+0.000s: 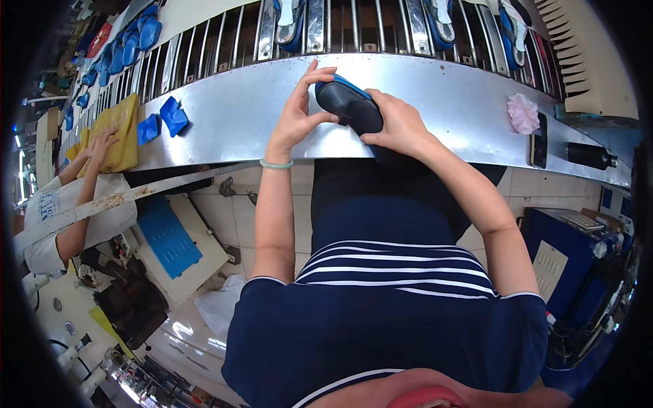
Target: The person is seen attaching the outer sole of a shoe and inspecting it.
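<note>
A black shoe (pixel 364 117) with a blue strip along its far edge is held tilted above the near metal ledge. My left hand (pixel 303 109) curves around its left end, fingertips on the blue edge and thumb against the near side. At the other end my right hand (pixel 400 121) grips the shoe, thumb below and fingers over the top. The side turned away from me is hidden. To the left on the ledge lie two small blue pieces, one folded (pixel 174 116) and one flatter (pixel 148 128).
Behind the metal ledge (pixel 238 102) runs a slatted conveyor carrying blue shoe forms (pixel 291 27). A pink scrunchie (pixel 523 113), a phone-like dark slab (pixel 538 143) and a black bottle (pixel 589 156) lie at right. A co-worker's hands (pixel 102 144) rest on yellow material (pixel 122 132) at left.
</note>
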### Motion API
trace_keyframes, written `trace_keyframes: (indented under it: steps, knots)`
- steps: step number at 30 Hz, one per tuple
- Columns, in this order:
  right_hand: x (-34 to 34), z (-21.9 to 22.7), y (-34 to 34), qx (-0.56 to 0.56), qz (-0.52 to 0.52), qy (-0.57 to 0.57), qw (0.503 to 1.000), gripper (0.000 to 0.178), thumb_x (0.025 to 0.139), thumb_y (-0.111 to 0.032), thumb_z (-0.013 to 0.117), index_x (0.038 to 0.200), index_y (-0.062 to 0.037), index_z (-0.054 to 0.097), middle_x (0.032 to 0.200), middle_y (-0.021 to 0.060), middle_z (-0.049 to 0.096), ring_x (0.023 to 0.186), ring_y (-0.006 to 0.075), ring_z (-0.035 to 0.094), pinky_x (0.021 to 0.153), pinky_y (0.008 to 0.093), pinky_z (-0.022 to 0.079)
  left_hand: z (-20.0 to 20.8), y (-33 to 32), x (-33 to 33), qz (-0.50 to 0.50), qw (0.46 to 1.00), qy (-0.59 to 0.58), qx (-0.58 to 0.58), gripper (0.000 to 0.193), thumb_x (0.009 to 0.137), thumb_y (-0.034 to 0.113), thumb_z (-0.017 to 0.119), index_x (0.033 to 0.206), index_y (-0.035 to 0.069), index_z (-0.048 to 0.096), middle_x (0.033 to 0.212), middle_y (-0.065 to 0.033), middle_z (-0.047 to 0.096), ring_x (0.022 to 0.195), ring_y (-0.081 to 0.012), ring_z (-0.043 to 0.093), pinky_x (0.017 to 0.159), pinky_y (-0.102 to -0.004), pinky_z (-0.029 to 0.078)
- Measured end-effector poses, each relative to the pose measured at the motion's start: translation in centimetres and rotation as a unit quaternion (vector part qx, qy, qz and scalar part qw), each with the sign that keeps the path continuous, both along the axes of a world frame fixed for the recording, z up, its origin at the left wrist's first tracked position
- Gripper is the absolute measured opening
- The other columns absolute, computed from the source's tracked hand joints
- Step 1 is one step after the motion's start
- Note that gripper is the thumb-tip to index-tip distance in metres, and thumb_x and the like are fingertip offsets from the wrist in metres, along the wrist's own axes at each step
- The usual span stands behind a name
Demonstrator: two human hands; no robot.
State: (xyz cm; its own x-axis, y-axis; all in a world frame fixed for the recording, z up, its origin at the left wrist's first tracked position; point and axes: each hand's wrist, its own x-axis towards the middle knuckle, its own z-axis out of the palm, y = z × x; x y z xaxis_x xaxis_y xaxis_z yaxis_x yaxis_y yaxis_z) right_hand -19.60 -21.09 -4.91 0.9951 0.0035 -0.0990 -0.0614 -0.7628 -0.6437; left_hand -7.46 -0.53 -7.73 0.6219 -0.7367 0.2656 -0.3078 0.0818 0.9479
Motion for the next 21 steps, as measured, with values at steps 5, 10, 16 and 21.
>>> trace_keyframes:
  steps: [5, 10, 16, 21]
  knots:
    - [-0.2, 1.5, 2.1, -0.089, 0.014, 0.042, 0.995, 0.076, 0.063, -0.019, 0.081, 0.128, -0.0001, 0.047, 0.099, 0.0218, 0.062, 0.088, 0.0361, 0.067, 0.076, 0.041, 0.056, -1.4, 0.3, -3.0, 0.046, 0.997, 0.064, -0.026, 0.099, 0.06, 0.004, 0.087, 0.145, 0.014, 0.037, 0.157, -0.0096, 0.024, 0.147, -0.0275, 0.02, 0.12, -0.0421, 0.024]
    - [-0.6, 1.7, 2.6, -0.176, 0.029, 0.033, 0.983, 0.077, 0.064, -0.012, 0.081, 0.13, 0.0008, 0.043, 0.106, 0.0241, 0.059, 0.088, 0.0386, 0.066, 0.074, 0.0415, 0.057, -2.6, -0.4, -4.4, 0.089, 0.994, 0.056, -0.02, 0.107, 0.058, 0.019, 0.092, 0.146, 0.015, 0.032, 0.157, -0.0114, 0.021, 0.145, -0.0296, 0.023, 0.118, -0.0427, 0.029]
    - [-0.2, 1.6, 2.5, -0.207, 0.024, 0.048, 0.977, 0.079, 0.07, -0.023, 0.082, 0.134, -0.0008, 0.042, 0.111, 0.0253, 0.056, 0.089, 0.0387, 0.066, 0.076, 0.0415, 0.056, -4.2, -2.1, -4.8, 0.156, 0.987, 0.005, -0.041, 0.101, 0.065, 0.03, 0.09, 0.144, 0.009, 0.031, 0.154, -0.0164, 0.026, 0.142, -0.0308, 0.029, 0.116, -0.0429, 0.029]
    - [1.4, 0.1, -2.3, 0.072, 0.036, 0.119, 0.99, 0.082, 0.082, -0.057, 0.069, 0.147, -0.0147, 0.042, 0.114, 0.0264, 0.054, 0.1, 0.0398, 0.062, 0.085, 0.0409, 0.051, -3.8, -3.0, -4.8, 0.187, 0.981, -0.025, -0.038, 0.085, 0.077, 0.024, 0.081, 0.144, 0.006, 0.032, 0.151, -0.0171, 0.031, 0.139, -0.0305, 0.033, 0.114, -0.0412, 0.03]
